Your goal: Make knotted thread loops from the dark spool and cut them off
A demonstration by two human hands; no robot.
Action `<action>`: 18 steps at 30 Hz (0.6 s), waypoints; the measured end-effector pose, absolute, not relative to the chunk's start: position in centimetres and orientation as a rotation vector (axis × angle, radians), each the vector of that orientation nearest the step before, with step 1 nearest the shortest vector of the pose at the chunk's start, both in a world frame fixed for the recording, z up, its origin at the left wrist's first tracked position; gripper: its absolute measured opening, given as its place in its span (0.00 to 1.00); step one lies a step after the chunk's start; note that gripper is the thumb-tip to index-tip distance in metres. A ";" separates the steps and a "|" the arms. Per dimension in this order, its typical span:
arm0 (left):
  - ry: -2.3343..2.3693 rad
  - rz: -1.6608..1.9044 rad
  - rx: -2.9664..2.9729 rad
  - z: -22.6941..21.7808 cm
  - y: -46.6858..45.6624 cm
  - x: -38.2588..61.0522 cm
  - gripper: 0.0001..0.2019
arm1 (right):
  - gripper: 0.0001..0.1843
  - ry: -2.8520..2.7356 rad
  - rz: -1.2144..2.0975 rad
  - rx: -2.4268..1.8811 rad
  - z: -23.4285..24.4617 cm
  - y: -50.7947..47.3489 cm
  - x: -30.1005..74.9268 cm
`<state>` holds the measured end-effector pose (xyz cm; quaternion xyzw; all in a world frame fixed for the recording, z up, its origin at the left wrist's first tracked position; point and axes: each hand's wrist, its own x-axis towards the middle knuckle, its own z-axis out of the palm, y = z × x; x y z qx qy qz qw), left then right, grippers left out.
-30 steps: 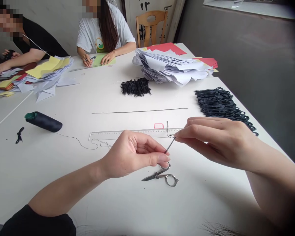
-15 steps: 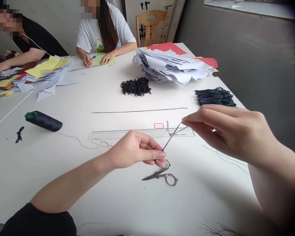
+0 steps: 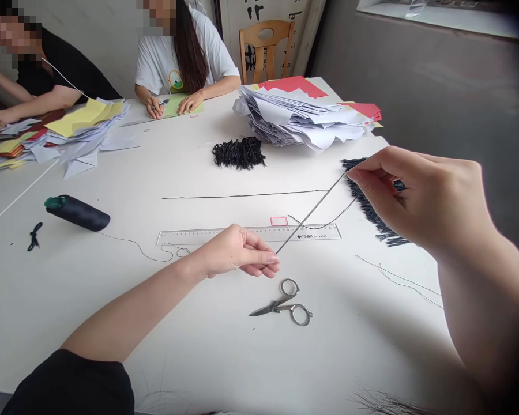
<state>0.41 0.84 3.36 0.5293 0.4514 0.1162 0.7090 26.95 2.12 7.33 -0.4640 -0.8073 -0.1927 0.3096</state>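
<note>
A dark cord (image 3: 310,213) stretches slantwise between my two hands. My left hand (image 3: 237,252) pinches its lower end between thumb and fingers, above the table. Up and to the right, my right hand (image 3: 409,190) pinches the other part, and a loose tail of cord hangs from it in a curve over the ruler. The clear ruler (image 3: 251,234) lies flat beneath the cord. Just below my left hand, small metal scissors (image 3: 281,305) rest with their handles spread. Behind the ruler a straight dark cord length (image 3: 242,195) lies on the table.
A dark thread spool (image 3: 78,213) lies at left, trailing thread, near a small black knot (image 3: 35,237). Black cord bundles (image 3: 239,153) and dark cords (image 3: 372,213) lie beyond. Stacked papers (image 3: 303,115) stand at the back. Two people (image 3: 185,52) sit across the white table (image 3: 177,357).
My right hand has moved up and right, and my left hand slightly left, so the cord span between them is longer. The scissors' upper handle is uncovered.
</note>
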 end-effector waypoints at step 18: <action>1.026 0.264 1.141 3.1 1.3 0.1 0.16 | 0.06 -2.048 -0.524 -1.427 7.3 3.0 28.4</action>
